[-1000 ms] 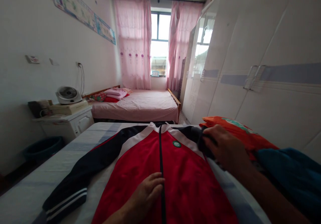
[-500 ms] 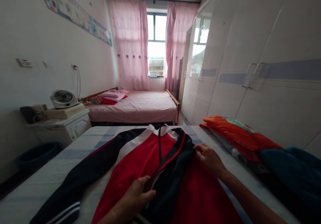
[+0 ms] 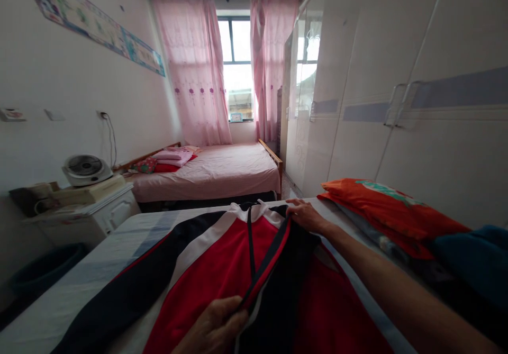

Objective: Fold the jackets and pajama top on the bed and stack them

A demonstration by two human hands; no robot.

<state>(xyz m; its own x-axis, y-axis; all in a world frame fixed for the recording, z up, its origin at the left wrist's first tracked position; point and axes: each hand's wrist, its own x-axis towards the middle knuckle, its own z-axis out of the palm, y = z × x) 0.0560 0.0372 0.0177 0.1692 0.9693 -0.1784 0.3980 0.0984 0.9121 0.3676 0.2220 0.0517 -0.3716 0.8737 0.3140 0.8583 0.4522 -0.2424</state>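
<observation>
A red, white and navy tracksuit jacket (image 3: 206,269) lies spread on the near bed, its white collar toward the far edge. One navy sleeve stretches down to the left; another navy part with red and white piping lies folded over the right side of the red body. My left hand (image 3: 218,325) is closed in a pinch on the lower end of that piped edge. Near the collar, my right hand (image 3: 305,215) grips the upper end of the same navy part with bent fingers. The piped strip runs taut between both hands.
The near bed's pale sheet (image 3: 119,253) shows around the jacket. On the right lie an orange pillow (image 3: 381,211) and a dark teal cloth (image 3: 472,261), by a white wardrobe (image 3: 444,174). A small fan (image 3: 87,169) stands on a cabinet at left. Beyond is a pink bed (image 3: 210,174).
My right hand has moved up and left toward the collar. My left hand has lowered slightly, and the piped edge is now pulled straighter. The view has shifted a little right.
</observation>
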